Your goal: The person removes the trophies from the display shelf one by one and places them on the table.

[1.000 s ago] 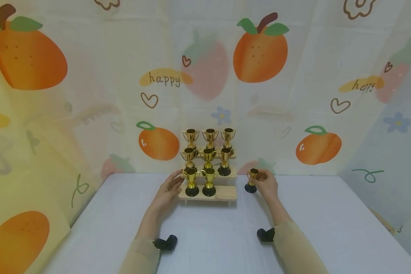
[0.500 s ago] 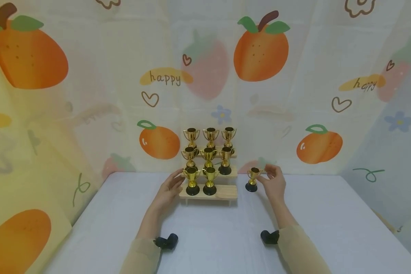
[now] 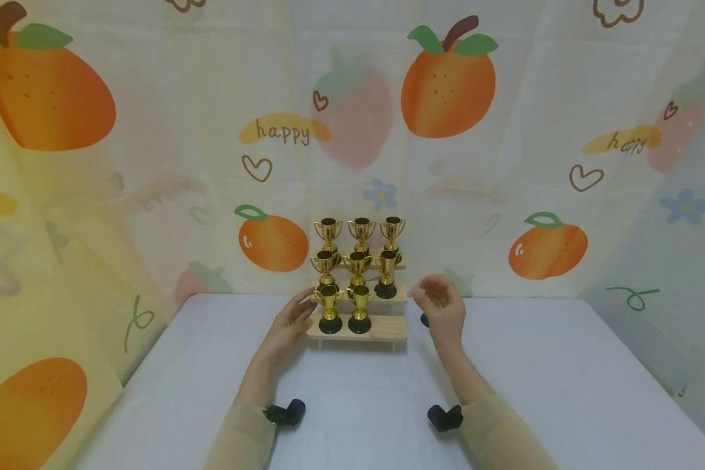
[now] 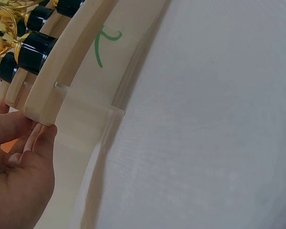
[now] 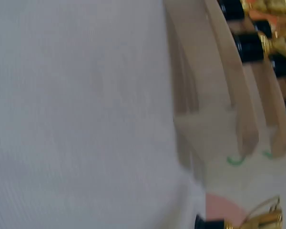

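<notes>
Two gold trophy cups with black bases stand on the lowest step of a wooden stepped stand. At this step's left end is my left hand. The left wrist view shows its thumb and fingers gripping the board's end. My right hand is right of the stand, its fingers loosely bent with nothing held. Behind it a further trophy stands on the table, only its black base showing in the head view. In the right wrist view that trophy appears at the bottom edge.
Three trophies fill the middle step and three more the top one. Under the stand lies a white-covered table. A fruit-printed cloth hangs close behind it.
The right hand has let go of the trophy on the table, drawn away to the right, then moved back left in front of it. The left hand stays at the stand.
</notes>
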Motion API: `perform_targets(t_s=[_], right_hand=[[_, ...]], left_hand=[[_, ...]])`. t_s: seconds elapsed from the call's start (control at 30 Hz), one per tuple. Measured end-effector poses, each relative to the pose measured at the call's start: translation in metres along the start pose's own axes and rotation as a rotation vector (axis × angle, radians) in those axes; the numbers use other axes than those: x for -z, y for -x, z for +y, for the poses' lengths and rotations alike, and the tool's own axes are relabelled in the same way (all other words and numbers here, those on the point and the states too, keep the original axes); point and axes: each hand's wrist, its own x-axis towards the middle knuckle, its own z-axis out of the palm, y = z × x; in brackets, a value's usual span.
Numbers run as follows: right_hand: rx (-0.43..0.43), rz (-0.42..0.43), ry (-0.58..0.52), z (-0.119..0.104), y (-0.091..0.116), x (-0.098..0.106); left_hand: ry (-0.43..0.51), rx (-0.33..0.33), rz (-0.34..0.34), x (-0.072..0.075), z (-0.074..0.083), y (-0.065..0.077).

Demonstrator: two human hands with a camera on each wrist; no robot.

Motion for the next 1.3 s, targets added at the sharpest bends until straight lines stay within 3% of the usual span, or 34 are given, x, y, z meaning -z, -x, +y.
perform_targets(t_s=[0.1, 0.33, 0.7, 1.03, 1.3], right_hand=[[-0.056, -0.080, -0.042, -0.004, 0.010, -0.016], [-0.132, -0.216, 0.027, -0.002, 0.028, -0.041], [-0.185, -0.249, -0.016, 0.003, 0.029, -0.062], [-0.223, -0.261, 0.051, 0.007, 0.027, -0.069], [-0.197, -0.273, 0.084, 0.008, 0.026, -0.074]], left_hand=[[0.014, -0.006, -0.005, 0.000, 0.000, 0.000], [0.031, 0.013, 0.006, -0.001, 0.001, 0.001], [0.018, 0.000, 0.007, -0.001, 0.000, 0.002], [0.012, -0.011, -0.011, -0.001, -0.003, 0.002], [0.029, -0.028, -0.013, 0.000, 0.000, 0.003]])
